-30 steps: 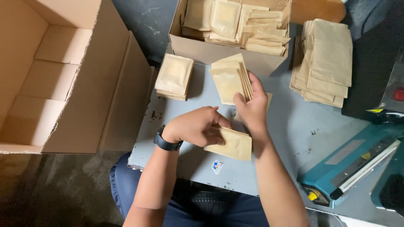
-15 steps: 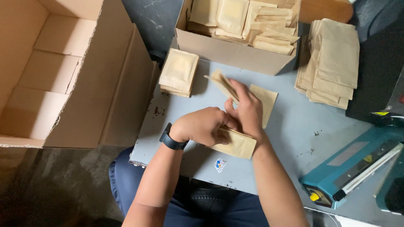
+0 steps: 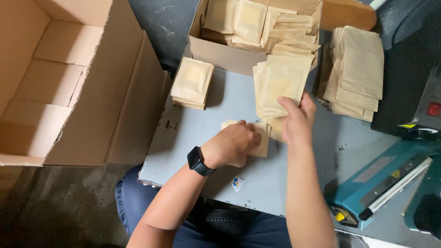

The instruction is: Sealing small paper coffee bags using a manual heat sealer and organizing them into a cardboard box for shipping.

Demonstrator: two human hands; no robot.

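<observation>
Both my hands on tan paper pouches at the grey worktop.

My right hand (image 3: 297,121) has its fingers clamped on a fanned sheaf of flat pouches (image 3: 281,85), thumb across the front, holding them lifted and tilted above the worktop (image 3: 280,177). My left hand (image 3: 234,144), a black watch (image 3: 198,161) on its wrist, lies curled on a single pouch (image 3: 262,144) flat on the worktop, fingers pressed together on its top edge. Just beyond, a small stack of filled pouches (image 3: 193,82) sits near the worktop's far left corner. Behind it stands an open carton of pouches (image 3: 220,54), and a loose pile of empty pouches (image 3: 357,71) lies to the right. A teal heat sealer (image 3: 377,186) sits at my right, a large empty cardboard box (image 3: 59,82) at my left.
</observation>
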